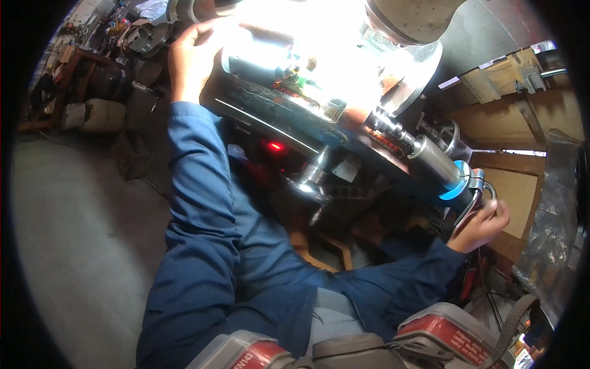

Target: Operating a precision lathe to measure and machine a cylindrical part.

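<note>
A lathe-like machine slants across the upper middle, its centre washed out by strong glare. At its upper left end, my left hand curls its fingers against the machine beside a grey cylindrical part; glare hides what the fingertips grip. Toward the lower right end sits a silver cylinder with a blue ring and a narrow stepped spindle. My right hand is closed round a bent metal handle just past the blue ring. A shiny metal crank hangs below the machine's near side.
A large pale round housing overhangs the top. Wooden boards and plastic sheeting line the right. Cluttered shelving stands at the far left above grey floor. A red-and-grey respirator crosses the lower edge.
</note>
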Demonstrator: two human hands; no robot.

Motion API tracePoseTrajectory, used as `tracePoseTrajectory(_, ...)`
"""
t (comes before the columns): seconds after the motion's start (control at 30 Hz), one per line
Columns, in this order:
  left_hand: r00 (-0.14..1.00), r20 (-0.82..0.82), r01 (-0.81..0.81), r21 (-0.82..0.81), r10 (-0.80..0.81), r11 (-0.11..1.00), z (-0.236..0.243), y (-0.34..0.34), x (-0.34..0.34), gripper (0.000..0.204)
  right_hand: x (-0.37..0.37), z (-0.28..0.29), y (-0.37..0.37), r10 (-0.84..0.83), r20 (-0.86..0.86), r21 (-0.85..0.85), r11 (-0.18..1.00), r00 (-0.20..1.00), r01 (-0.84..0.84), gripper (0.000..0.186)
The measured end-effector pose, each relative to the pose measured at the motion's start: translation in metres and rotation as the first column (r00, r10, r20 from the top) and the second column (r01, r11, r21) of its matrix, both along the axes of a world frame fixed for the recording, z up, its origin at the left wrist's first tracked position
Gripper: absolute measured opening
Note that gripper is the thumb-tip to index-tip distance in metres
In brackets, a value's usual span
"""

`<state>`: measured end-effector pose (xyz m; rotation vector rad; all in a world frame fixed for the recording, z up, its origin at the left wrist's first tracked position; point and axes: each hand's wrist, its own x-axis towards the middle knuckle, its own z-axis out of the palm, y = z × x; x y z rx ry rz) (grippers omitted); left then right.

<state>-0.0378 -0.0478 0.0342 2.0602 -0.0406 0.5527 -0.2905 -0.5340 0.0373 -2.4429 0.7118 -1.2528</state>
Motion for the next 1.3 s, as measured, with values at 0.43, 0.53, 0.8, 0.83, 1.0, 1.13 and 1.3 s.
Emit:
tracePoseTrajectory(0.43, 1.000, -0.013, 0.023, 0.001, -0.023, 1.000, 0.001, 0.002, -0.002, 0.023, -0.004, -0.014, 0.018, 0.098, 0.086, -0.163, 0.983, 0.991, -0.083, 0.042)
tracePoseTrajectory(0.53, 0.998, -0.028, 0.052, -0.089, -0.055, 0.995, 0.011, -0.005, -0.009, 0.022, -0.001, 0.006, 0.012, 0.171, -0.010, -0.008, 0.985, 0.985, -0.171, 0.036)
tracePoseTrajectory(0.8, 0.996, -0.002, 0.085, -0.085, -0.086, 0.993, 0.001, 0.001, -0.003, 0.024, 0.022, 0.047, -0.014, 0.409, -0.288, 0.615, 0.772, 0.866, -0.159, 0.024)
tracePoseTrajectory(0.83, 0.996, 0.004, 0.091, -0.085, -0.091, 0.992, 0.001, 0.001, -0.001, 0.024, 0.026, 0.050, -0.017, 0.429, -0.313, 0.667, 0.735, 0.847, -0.126, 0.023)
tracePoseTrajectory(1.0, 0.995, -0.017, 0.095, -0.119, -0.098, 0.988, -0.005, 0.004, 0.004, 0.024, 0.044, 0.057, -0.043, 0.528, -0.365, 0.779, 0.624, 0.767, -0.058, 0.023)
tracePoseTrajectory(1.13, 0.994, -0.019, 0.104, -0.139, -0.108, 0.985, -0.007, 0.007, 0.004, 0.024, 0.061, 0.060, -0.061, 0.624, -0.520, 0.832, 0.523, 0.583, 0.182, 0.030)
tracePoseTrajectory(1.3, 0.993, -0.025, 0.109, -0.154, -0.114, 0.982, -0.014, 0.009, 0.006, 0.024, 0.059, 0.070, -0.041, 0.567, -0.571, 0.780, 0.601, 0.594, 0.176, 0.031)
